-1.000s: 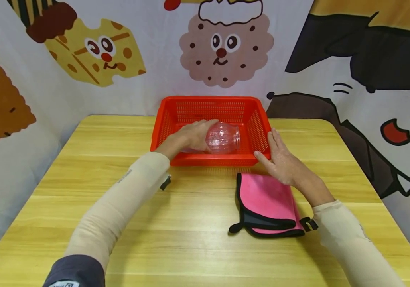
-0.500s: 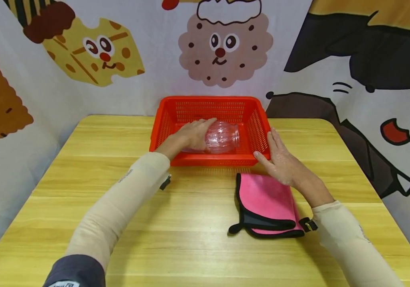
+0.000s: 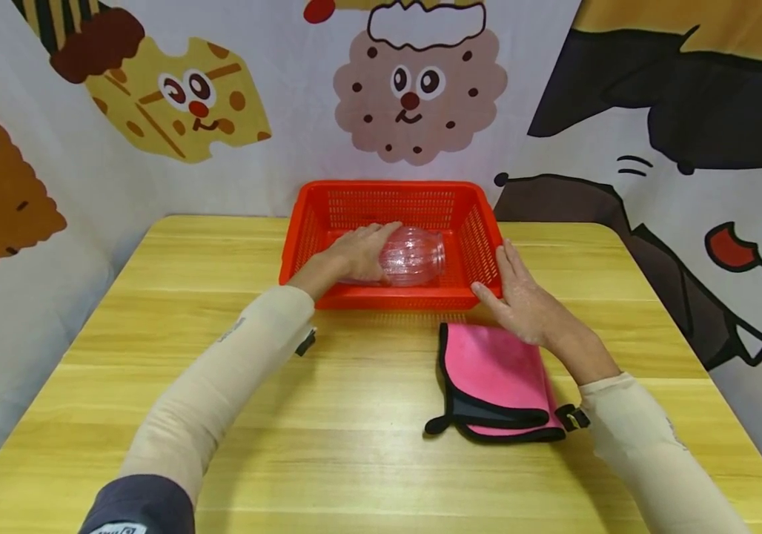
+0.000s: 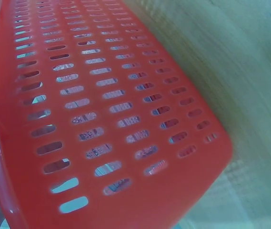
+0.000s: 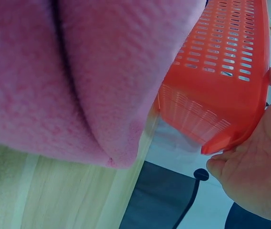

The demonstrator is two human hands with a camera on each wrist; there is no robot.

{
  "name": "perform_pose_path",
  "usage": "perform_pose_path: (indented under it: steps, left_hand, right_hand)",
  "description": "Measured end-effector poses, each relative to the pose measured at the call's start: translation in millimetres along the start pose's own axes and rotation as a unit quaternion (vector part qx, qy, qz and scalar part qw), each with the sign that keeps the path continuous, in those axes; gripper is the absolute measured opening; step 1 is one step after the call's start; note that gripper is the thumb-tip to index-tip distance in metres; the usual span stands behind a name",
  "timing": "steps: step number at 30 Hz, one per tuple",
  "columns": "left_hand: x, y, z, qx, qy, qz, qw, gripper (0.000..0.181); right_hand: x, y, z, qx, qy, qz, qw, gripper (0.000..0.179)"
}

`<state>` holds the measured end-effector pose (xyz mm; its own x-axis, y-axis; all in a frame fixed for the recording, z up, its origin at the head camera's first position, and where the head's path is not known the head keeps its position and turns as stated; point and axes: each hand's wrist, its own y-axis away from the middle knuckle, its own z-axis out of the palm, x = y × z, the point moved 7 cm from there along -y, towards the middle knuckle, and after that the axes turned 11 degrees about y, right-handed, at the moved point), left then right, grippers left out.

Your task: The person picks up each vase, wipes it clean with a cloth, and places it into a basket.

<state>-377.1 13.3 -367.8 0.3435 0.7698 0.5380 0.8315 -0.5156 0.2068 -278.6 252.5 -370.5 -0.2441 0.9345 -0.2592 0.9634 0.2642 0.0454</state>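
A clear ribbed glass vase (image 3: 413, 256) lies on its side in the red plastic basket (image 3: 394, 299), its mouth facing right. My left hand (image 3: 361, 251) reaches over the basket's front rim and grips the vase at its left part; its lower fingers are hidden. Through the slots of the basket wall (image 4: 140, 191), patterned glass shows in the left wrist view. My right hand (image 3: 521, 300) rests against the basket's front right corner, fingers straight along the outer right side and thumb at the front. The right wrist view shows this hand (image 5: 256, 162) at the basket's end.
A folded pink cloth (image 3: 497, 371) with black edging and a hanging loop lies in front of the basket, below my right hand. The wooden table (image 3: 328, 460) meets a cartoon-printed curtain (image 3: 287, 170) behind the basket.
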Motion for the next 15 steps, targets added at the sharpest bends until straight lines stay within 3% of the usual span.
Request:
perform_pose_path:
  steps: [5, 10, 13, 15]
  left_hand:
    - [-0.6, 6.0, -9.2, 0.014, 0.013, 0.020, 0.9996, 0.104]
    - [9.2, 31.7, -46.3, 0.095, 0.027, 0.076, 0.9922, 0.097]
    - [21.3, 59.2, -72.6, 0.169, 0.043, 0.125, 0.9767, 0.077]
    - [30.3, 81.4, -89.4, 0.229, 0.055, 0.169, 0.9571, 0.059]
  right_hand:
    - [-1, -2.2, 0, -0.008, -0.003, -0.003, 1.0000, 0.094]
    - [1, -0.4, -8, -0.020, 0.020, 0.004, 0.9996, 0.097]
    - [3, 3.7, -20, 0.005, 0.043, 0.003, 0.9991, 0.094]
    - [5, 8.6, -31, 0.049, 0.047, -0.001, 0.9977, 0.088]
